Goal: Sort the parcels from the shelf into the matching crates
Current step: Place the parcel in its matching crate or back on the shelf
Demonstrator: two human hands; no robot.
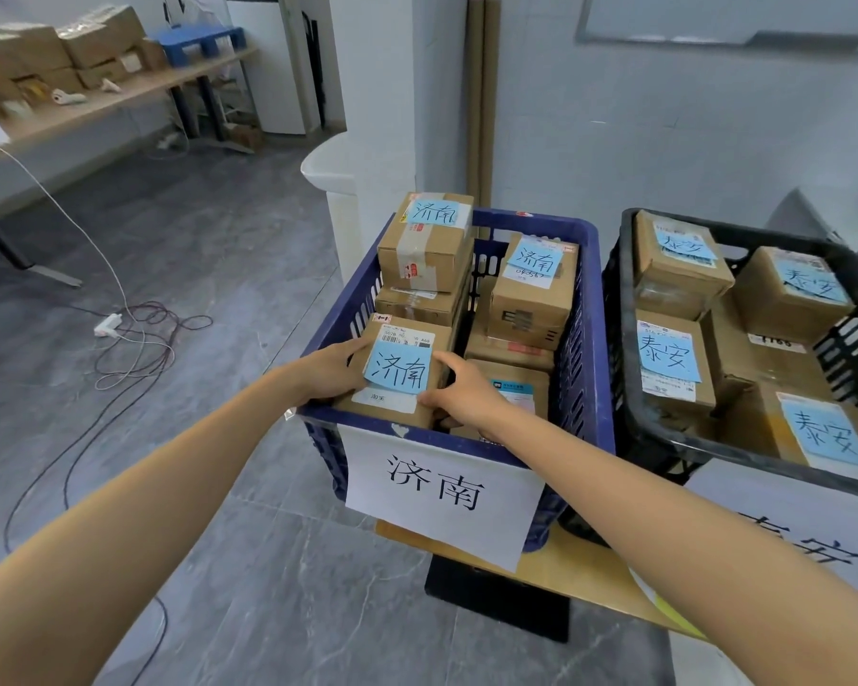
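Parcel (400, 373), centre frame, tagged 济南: we grip its sides with left hand (333, 371) and right hand (461, 393), seating it in the blue crate (442, 439); next, we reckon, release

Head view, looking down, near blue crate (583, 309)

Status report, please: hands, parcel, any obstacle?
Left hand, right hand hold brown cardboard parcel with blue note. Parcel in blue plastic crate, front left. Nothing on top.

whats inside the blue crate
The blue crate holds stacked cardboard parcels, three showing blue 济南 notes, including the front parcel. Boxes beneath are mostly covered; the crate floor is hidden.
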